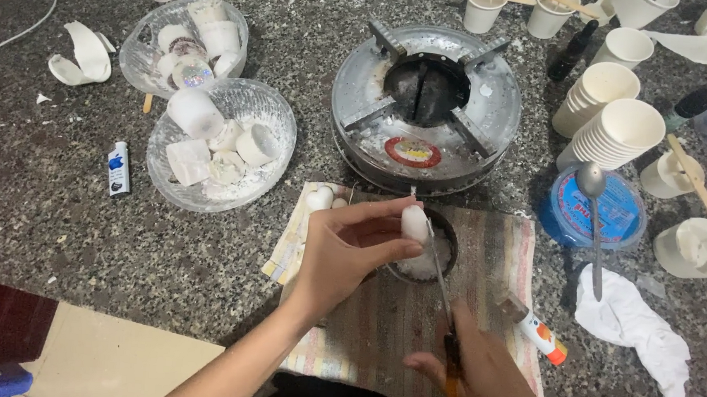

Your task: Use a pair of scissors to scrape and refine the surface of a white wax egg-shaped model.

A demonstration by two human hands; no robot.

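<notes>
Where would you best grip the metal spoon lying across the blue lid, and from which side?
Probably the long thin handle of the metal spoon, taken from above near its lower end, beside the white cloth. The bowl rests on the blue lid close to the paper cup stacks; the handle end lies freer on the countertop.

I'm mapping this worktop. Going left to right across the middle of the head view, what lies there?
Small blue-and-white lighter → clear glass bowl of white wax pieces → round metal gas burner → blue round plastic lid → tipped white paper cup.
</notes>
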